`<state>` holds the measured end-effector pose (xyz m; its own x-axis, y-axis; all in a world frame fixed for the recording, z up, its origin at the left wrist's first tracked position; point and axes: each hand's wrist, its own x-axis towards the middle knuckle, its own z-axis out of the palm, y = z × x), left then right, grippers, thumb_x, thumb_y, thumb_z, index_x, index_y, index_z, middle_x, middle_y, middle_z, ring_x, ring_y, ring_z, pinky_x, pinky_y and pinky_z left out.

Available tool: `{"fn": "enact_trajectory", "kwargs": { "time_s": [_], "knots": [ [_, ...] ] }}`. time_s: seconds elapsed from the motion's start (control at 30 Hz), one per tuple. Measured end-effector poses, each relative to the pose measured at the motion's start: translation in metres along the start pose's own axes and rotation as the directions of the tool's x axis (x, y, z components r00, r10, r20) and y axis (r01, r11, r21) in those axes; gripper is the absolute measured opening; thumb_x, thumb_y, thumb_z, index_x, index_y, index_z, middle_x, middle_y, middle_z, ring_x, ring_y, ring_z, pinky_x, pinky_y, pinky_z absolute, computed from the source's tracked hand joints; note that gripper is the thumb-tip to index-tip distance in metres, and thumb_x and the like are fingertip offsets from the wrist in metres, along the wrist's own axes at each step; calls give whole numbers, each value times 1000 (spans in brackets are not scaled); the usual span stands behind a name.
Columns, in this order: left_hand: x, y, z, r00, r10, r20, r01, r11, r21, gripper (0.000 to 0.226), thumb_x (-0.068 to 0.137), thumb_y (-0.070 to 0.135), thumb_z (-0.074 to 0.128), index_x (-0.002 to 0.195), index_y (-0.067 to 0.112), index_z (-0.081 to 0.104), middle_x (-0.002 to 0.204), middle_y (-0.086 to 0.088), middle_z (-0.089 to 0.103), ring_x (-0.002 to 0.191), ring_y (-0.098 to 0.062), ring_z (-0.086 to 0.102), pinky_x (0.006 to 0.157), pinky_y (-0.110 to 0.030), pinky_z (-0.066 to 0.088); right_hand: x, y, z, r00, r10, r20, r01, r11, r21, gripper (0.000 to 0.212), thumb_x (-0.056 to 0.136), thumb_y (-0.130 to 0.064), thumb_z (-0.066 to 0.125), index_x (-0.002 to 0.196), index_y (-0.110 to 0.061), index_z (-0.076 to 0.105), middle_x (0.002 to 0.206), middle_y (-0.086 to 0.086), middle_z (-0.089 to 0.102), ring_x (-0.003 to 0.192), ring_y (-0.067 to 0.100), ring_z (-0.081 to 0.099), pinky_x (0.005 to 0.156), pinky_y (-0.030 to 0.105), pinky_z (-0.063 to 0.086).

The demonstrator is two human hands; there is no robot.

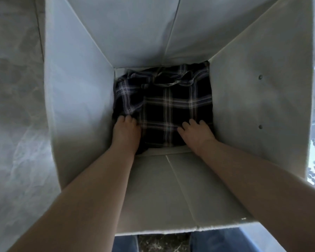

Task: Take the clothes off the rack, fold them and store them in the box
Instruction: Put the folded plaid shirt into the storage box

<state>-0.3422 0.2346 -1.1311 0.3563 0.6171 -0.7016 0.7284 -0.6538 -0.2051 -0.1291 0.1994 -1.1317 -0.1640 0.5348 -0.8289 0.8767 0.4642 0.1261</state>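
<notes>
Folded plaid shirt (171,104) — soft woven check, dark with pale lines — lies flat on bottom of tall white fabric box (76,99). Left hand (126,131) and right hand (196,132) rest on its near edge; fingers curled into cloth, grip unclear.

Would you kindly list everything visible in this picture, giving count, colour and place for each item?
box: one, white, tall-sided and open at the top, fills most of the view.
plaid shirt: one, dark with white checks, lying folded on the bottom of the box.
rivets: two, grey metal, on the box's right wall, one nearer than the other.
floor: pale marbled surface, left of the box; a dark speckled patch shows below its near edge.
trouser legs: two, blue, at the bottom edge, below the box.
left hand: one, on the shirt's near left edge, fingers curled into the fabric.
right hand: one, on the shirt's near right part, fingers bent against the cloth.
</notes>
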Motion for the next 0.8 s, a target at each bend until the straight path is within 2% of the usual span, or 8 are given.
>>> {"fn": "enact_trajectory", "kwargs": {
  "time_s": [0.1,0.2,0.33,0.43,0.5,0.63,0.73,0.8],
  "knots": [
    [1,-7,-4,985,-53,162,13,971,237,47,96,48,37,137,28,51,139,-2,46,126,-25,34,104,-39,25,6,4,4,990,47,135,-48,999,5,50,95,-19,58,143,-16,42,141,9,47,129,29,43,95,40,44],
    [5,0,-12,971,-116,207,74,977,201,59,95,58,26,135,24,52,132,-4,51,116,-24,40,96,-38,28,6,0,7,955,18,297,-27,999,26,45,98,-19,55,142,-16,47,141,8,48,129,27,44,99,40,43],
    [16,8,-20,907,-213,362,184,976,115,36,95,32,45,126,22,59,120,-2,60,107,-22,56,72,-31,41,-1,-5,6,925,30,380,-63,995,74,63,95,-27,59,151,-15,31,151,10,34,139,29,32,107,41,37],
    [15,10,-36,963,-73,259,81,996,-20,28,93,25,50,118,20,61,109,0,65,98,-20,64,65,-27,45,-5,-2,-1,935,25,353,-79,987,139,62,92,-29,63,147,-16,38,145,9,41,133,28,41,97,40,43],
    [14,14,-37,998,-8,69,27,958,-286,37,90,39,55,121,20,54,111,-2,65,99,-24,64,69,-30,42,-2,1,-6,986,-32,163,-8,971,238,40,89,-23,62,127,-19,55,129,7,55,117,28,56,85,37,47],
    [21,7,-18,956,-285,67,234,607,-760,48,87,40,58,125,18,38,112,-12,61,99,-35,63,74,-41,52,11,5,-22,979,95,-181,56,730,681,16,82,-12,58,95,-21,53,107,4,61,96,28,61,72,36,51],
    [32,-6,-12,771,-596,224,376,142,-916,49,92,27,53,134,14,30,112,-20,63,97,-40,64,77,-46,54,42,18,-38,955,230,-188,29,558,830,36,85,-20,62,118,-21,46,100,1,57,92,27,60,73,35,50],
    [42,-10,-6,708,-608,359,404,-68,-912,59,95,22,49,145,18,20,119,-22,62,99,-41,64,83,-49,55,64,29,-49,959,243,-147,34,416,909,67,87,-22,64,145,-26,30,105,3,57,92,25,61,77,32,49]
  ]
}}
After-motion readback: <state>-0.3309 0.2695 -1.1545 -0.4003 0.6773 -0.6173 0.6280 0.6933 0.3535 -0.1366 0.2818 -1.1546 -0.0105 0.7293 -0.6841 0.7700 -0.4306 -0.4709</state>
